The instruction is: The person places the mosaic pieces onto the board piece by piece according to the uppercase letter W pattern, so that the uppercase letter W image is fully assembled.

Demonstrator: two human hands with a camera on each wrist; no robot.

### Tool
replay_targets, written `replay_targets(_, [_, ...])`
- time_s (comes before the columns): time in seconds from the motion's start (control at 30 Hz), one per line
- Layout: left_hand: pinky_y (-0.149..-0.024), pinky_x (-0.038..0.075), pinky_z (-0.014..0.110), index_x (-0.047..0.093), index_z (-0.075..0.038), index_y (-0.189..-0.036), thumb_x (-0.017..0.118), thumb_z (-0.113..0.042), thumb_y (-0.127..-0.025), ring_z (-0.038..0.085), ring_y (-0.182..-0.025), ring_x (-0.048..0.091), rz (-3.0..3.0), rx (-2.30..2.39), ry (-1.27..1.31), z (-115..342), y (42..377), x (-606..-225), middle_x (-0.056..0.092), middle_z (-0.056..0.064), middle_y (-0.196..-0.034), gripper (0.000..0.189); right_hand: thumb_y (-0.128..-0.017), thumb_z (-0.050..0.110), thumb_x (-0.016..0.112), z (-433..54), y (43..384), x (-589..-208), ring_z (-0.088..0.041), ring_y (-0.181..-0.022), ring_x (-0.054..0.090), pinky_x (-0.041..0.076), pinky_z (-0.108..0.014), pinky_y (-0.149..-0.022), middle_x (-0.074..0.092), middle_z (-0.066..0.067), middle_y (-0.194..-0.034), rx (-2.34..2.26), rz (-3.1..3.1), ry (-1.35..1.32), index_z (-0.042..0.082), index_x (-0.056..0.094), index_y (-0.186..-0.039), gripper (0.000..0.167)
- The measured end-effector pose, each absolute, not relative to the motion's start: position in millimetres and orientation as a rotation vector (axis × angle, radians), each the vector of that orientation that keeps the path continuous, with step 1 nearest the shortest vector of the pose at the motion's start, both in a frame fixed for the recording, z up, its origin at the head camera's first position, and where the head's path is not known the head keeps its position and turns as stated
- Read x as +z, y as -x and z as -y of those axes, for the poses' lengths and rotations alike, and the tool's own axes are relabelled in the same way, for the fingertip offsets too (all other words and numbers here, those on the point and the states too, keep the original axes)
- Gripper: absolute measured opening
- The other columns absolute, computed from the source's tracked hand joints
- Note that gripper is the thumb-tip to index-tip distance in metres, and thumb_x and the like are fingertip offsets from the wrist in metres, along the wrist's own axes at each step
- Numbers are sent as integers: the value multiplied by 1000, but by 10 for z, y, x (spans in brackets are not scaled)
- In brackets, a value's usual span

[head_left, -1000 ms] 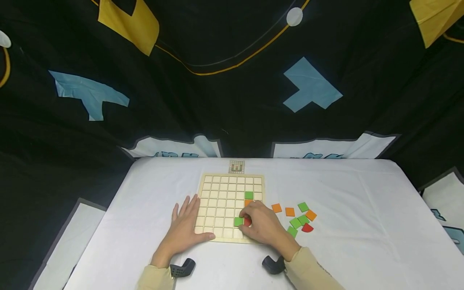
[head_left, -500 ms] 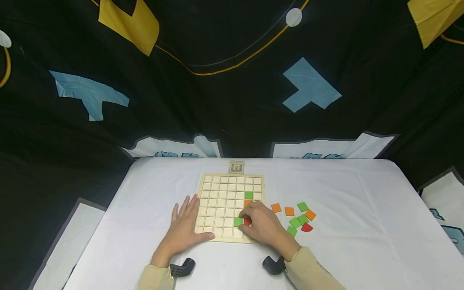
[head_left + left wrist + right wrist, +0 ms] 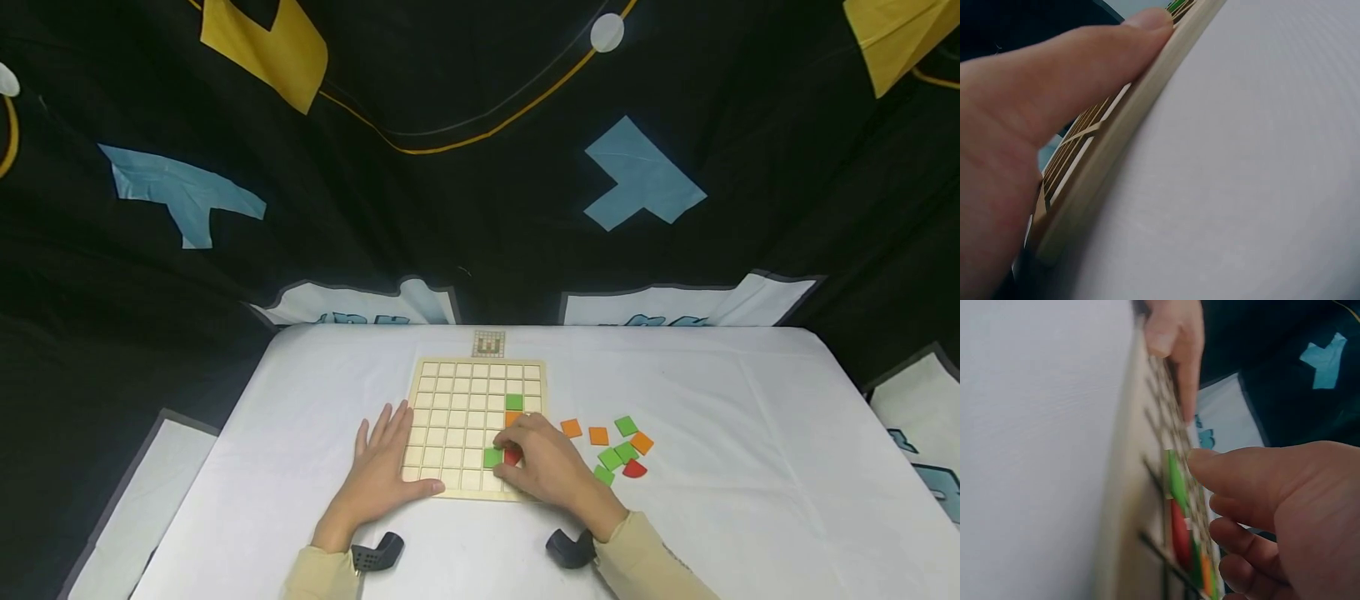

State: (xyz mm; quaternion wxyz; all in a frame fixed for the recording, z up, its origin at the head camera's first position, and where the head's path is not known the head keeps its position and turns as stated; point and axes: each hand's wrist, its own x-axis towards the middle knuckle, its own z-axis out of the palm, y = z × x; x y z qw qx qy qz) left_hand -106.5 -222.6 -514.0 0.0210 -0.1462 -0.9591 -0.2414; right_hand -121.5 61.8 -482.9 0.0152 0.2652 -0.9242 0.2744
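A pale wooden grid board (image 3: 453,417) lies on the white table. Along its left side spread the straight fingers of my left hand (image 3: 382,467), with the thumb resting on its near rim. My right hand (image 3: 543,458) is low over the lower right cells, thumb and index fingertips bent to either side of a green square tile (image 3: 492,458) seated in the grid. Beside that tile is a red piece (image 3: 512,457), partly covered by the hand. Farther up the column lie an orange tile (image 3: 513,418) and another green tile (image 3: 514,402). In the right wrist view, the right thumb tip overlaps the green tile's edge.
Right of the board lie loose orange tiles (image 3: 598,436), several green tiles (image 3: 610,458) and a red quarter-round piece (image 3: 634,468). A small card with a grid pattern (image 3: 489,343) sits beyond the board's far edge. A dark curtain (image 3: 420,225) hangs behind the table.
Both hands keep nearly the same place and pose. The tiles on the board and the table look unmoved; only the head view shifts slightly.
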Motion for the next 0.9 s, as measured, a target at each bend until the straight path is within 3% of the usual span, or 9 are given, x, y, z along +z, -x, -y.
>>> replay_targets(0.27, [-117,-3,66,24,5,-156,74,-72,-72,42,-152,9,2971,-759,461,2220,1066,-5149,20,19,-165,125,-82,27,82,-740,1163,-4679,-10,-98,55,51,-31,-83,68,8,-104,982,2848,-778,15,77,-106,27])
replay_targets(0.57, [-116,-3,66,24,5,-156,73,-72,-72,43,-152,9,2965,-754,463,2225,1064,-5147,20,20,-164,125,-82,28,84,-963,1128,-4589,-14,-94,58,52,-30,-79,70,6,-102,1085,2772,-762,16,76,-107,28])
replay_targets(0.77, [-117,-3,66,24,6,-156,74,-72,-72,43,-152,9,2969,-759,460,2221,1060,-5142,20,20,-164,125,-82,27,84,-1165,1070,-4553,-12,-95,59,53,-33,-80,67,14,-103,1083,2775,-705,19,75,-107,27])
replay_targets(0.9, [-117,-2,66,24,5,-156,73,-72,-72,43,-152,10,2971,-742,459,2225,1058,-5140,20,20,-164,125,-82,26,85,-1314,1031,-4537,-18,-94,59,52,-32,-78,68,11,-104,1178,2777,-660,19,75,-108,28])
